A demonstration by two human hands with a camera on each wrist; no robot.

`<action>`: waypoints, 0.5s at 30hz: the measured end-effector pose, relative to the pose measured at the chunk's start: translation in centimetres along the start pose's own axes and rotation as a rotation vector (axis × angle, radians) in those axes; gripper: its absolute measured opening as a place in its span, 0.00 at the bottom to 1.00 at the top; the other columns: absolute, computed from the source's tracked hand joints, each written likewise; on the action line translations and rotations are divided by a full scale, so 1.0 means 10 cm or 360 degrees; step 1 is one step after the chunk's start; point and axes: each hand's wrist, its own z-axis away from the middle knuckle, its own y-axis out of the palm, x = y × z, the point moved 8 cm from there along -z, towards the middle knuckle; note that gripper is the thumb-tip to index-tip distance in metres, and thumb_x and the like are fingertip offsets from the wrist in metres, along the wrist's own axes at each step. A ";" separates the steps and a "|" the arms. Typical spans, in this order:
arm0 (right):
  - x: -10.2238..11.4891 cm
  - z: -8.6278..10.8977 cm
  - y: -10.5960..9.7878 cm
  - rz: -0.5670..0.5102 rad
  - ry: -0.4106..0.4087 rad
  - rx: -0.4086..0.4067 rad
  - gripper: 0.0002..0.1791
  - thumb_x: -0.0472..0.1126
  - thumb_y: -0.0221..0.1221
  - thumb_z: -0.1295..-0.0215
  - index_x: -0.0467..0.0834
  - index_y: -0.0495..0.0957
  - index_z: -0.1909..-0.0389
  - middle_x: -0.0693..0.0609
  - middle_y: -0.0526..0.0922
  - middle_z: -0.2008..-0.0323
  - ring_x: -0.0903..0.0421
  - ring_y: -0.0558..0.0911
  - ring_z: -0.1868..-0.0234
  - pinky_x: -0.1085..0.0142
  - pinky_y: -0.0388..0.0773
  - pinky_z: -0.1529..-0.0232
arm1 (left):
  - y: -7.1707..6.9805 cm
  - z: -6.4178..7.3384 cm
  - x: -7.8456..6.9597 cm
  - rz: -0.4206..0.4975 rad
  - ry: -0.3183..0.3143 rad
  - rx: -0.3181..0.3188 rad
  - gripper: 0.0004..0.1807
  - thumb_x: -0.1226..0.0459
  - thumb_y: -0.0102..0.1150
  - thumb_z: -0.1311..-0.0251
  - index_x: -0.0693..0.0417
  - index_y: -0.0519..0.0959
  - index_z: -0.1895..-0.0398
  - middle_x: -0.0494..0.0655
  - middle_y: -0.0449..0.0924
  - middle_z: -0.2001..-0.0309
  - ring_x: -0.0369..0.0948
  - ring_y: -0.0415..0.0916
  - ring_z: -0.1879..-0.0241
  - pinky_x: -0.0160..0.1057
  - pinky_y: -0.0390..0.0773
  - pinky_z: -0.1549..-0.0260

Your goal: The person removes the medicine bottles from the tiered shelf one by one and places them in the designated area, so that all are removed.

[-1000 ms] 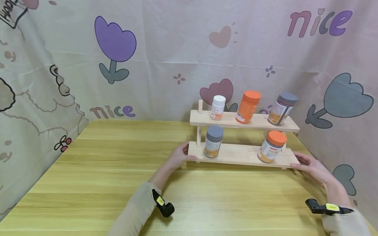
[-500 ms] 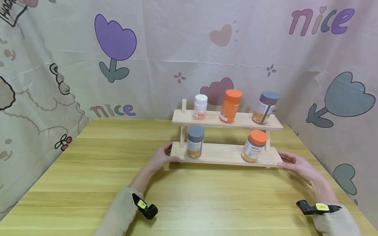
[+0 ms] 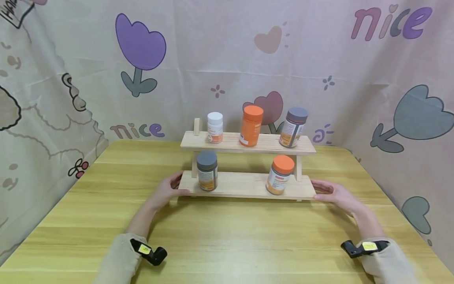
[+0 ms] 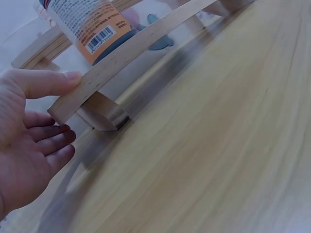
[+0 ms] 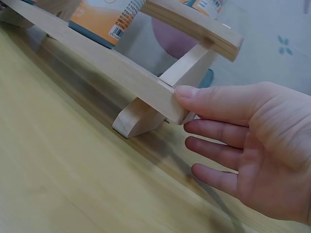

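Observation:
A two-tier wooden shelf (image 3: 244, 184) stands on the table, carrying several pill bottles. My left hand (image 3: 167, 189) holds the lower board's left end, its thumb on the front edge and fingers around the end. At the opposite end, my right hand (image 3: 338, 197) grips the board the same way. On the lower tier are a grey-capped bottle (image 3: 207, 173) and an orange-capped bottle (image 3: 278, 179). Along the upper tier stand a white-capped bottle (image 3: 214, 128), an orange bottle (image 3: 251, 127) and another grey-capped bottle (image 3: 292, 130). The wrist views show the shelf's feet (image 5: 136, 119) beneath the board.
The wood-grain table (image 3: 248, 240) extends in front of the shelf and to both sides. Behind it hangs a printed cloth (image 3: 198, 43), which also runs along the left and right sides.
The shelf has slid left across the table, with both hands holding its ends. The bottles have travelled with it, still upright.

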 end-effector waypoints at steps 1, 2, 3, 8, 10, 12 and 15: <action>0.01 -0.02 0.03 -0.0011 -0.0011 0.0008 0.38 0.38 0.60 0.40 0.27 0.55 0.35 0.29 0.60 0.37 0.76 0.68 0.50 0.79 0.66 0.49 | -0.04 0.02 0.00 -0.0012 0.0002 -0.0007 0.47 0.69 0.65 0.48 0.77 0.46 0.33 0.72 0.49 0.34 0.61 0.50 0.34 0.52 0.53 0.37; 0.03 -0.03 0.06 -0.0018 -0.0022 0.0015 0.38 0.38 0.60 0.40 0.27 0.55 0.35 0.29 0.60 0.37 0.75 0.69 0.49 0.78 0.67 0.49 | -0.07 0.03 0.01 -0.0027 0.0003 -0.0011 0.47 0.69 0.65 0.48 0.77 0.47 0.33 0.72 0.49 0.33 0.61 0.50 0.34 0.52 0.53 0.37; 0.04 -0.04 0.08 -0.0024 -0.0029 0.0018 0.37 0.38 0.60 0.41 0.27 0.55 0.35 0.30 0.60 0.37 0.72 0.69 0.47 0.78 0.67 0.49 | -0.10 0.05 0.01 -0.0034 0.0008 -0.0011 0.46 0.69 0.65 0.48 0.78 0.47 0.33 0.72 0.49 0.33 0.60 0.50 0.34 0.52 0.53 0.37; 0.10 -0.09 0.20 -0.0013 -0.0053 0.0034 0.37 0.38 0.61 0.41 0.28 0.57 0.35 0.31 0.63 0.38 0.45 0.67 0.39 0.75 0.67 0.47 | -0.23 0.12 0.02 -0.0113 0.0032 -0.0011 0.45 0.68 0.65 0.48 0.78 0.48 0.34 0.73 0.50 0.34 0.61 0.52 0.35 0.52 0.55 0.39; 0.12 -0.11 0.24 -0.0014 -0.0050 0.0044 0.38 0.39 0.62 0.42 0.28 0.57 0.35 0.31 0.63 0.38 0.38 0.65 0.38 0.73 0.67 0.45 | -0.28 0.15 0.01 -0.0158 0.0033 -0.0015 0.45 0.68 0.65 0.48 0.78 0.49 0.34 0.73 0.50 0.34 0.61 0.52 0.36 0.52 0.55 0.39; 0.13 -0.13 0.29 -0.0033 -0.0052 0.0060 0.38 0.39 0.62 0.42 0.28 0.56 0.35 0.31 0.62 0.38 0.36 0.63 0.38 0.72 0.67 0.45 | -0.33 0.19 0.02 -0.0202 0.0017 -0.0020 0.45 0.68 0.65 0.47 0.77 0.49 0.34 0.73 0.50 0.34 0.62 0.52 0.35 0.53 0.55 0.39; 0.17 -0.16 0.35 -0.0069 -0.0070 0.0083 0.39 0.39 0.62 0.42 0.28 0.56 0.35 0.31 0.62 0.38 0.36 0.63 0.38 0.65 0.67 0.42 | -0.41 0.22 0.02 -0.0271 0.0002 -0.0020 0.45 0.67 0.64 0.47 0.77 0.48 0.34 0.73 0.49 0.34 0.62 0.51 0.35 0.53 0.55 0.39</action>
